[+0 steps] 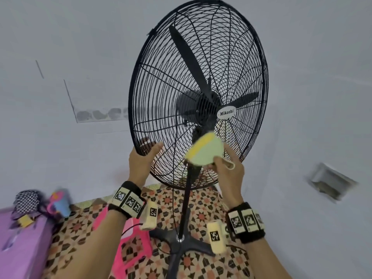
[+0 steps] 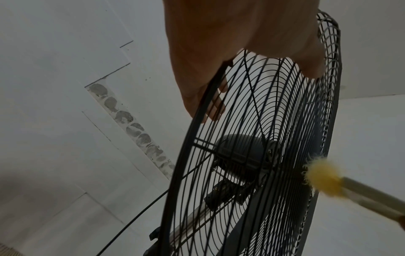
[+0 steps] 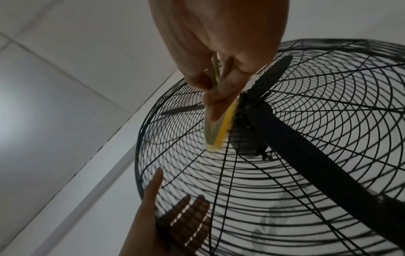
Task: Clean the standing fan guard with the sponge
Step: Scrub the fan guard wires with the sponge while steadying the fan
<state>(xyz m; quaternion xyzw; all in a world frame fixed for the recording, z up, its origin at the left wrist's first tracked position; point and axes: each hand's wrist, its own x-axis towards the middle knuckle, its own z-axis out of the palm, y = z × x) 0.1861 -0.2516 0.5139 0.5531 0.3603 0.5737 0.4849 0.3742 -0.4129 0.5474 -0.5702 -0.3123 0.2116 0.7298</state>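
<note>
The standing fan's black wire guard (image 1: 130,97) fills the middle of the head view, tilted back. My left hand (image 1: 151,147) grips its lower left rim, thumb in front and fingers behind the wires. In the right wrist view those fingers of the left hand (image 3: 188,216) show through the guard (image 3: 306,121). My right hand (image 1: 218,161) holds a pale green sponge (image 1: 203,153) with a yellow scrub layer. The yellow side faces the guard's front just below the hub badge (image 1: 226,113). The sponge's yellow edge (image 2: 324,180) touches the wires (image 2: 285,121). In the right wrist view my right hand (image 3: 219,90) pinches the sponge (image 3: 223,128).
The fan's pole (image 1: 187,198) runs down to a black cross base (image 1: 193,245) on a patterned mat (image 1: 201,210). A pink cloth (image 1: 130,244) lies left of the base and a purple box (image 1: 20,244) at far left. White wall behind; a wall box (image 1: 330,182) at right.
</note>
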